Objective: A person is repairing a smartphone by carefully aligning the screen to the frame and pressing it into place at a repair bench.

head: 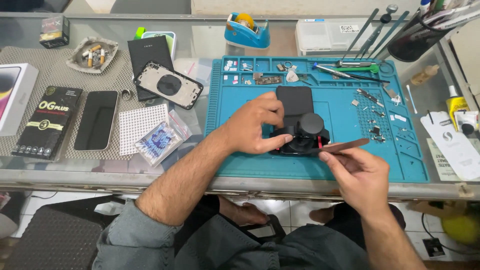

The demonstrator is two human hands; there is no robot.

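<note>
Pinning the black phone (295,107) at centre frame on the blue mat (410,165), your left hand (255,125) closed on its suction clamp (306,134) while your right hand (357,175) pinched a thin pry blade (345,146) for leverage.

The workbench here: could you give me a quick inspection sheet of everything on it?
Surface: glass table with a blue work mat.
Job's things: black phone on the mat, a round black suction tool on it.
Clutter: small screws and parts, tweezers, tape dispenser, ashtray, phone frame.
Grippers: left hand steadies the phone; right hand holds a thin flat pry tool.
Cables: nothing seen on the table.
Surroundings: tiled floor below.
</note>
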